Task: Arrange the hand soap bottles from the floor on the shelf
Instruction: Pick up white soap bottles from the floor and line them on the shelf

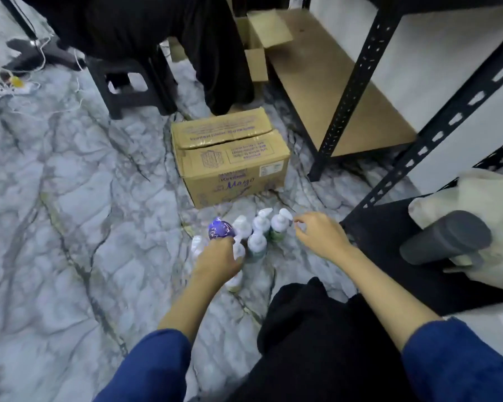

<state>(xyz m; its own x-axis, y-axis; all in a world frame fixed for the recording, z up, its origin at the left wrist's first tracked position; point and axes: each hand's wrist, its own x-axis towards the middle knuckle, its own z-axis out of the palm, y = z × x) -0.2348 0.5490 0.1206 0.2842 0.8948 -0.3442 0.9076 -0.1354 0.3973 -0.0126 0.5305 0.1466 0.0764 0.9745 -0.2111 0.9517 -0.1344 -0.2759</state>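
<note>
White plastic pump-top soap bottles [257, 239] cluster on the marble floor [70, 198] near us; our left hand [218, 264] grasps the purple-wrapped bottle [220, 228], right hand [317, 235] loosely curled, empty. They look light and slick, so we'd grip the body.

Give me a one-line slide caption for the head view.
Left hand grips a purple-topped bottle among soap bottles on the marble floor; right hand hovers beside them.

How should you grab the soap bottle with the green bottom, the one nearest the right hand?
Probably by its narrow neck just under the white pump, coming from the right. The green bottle stands upright at the cluster's right edge, other bottles crowd its left, and the right hand hovers open beside it.
</note>
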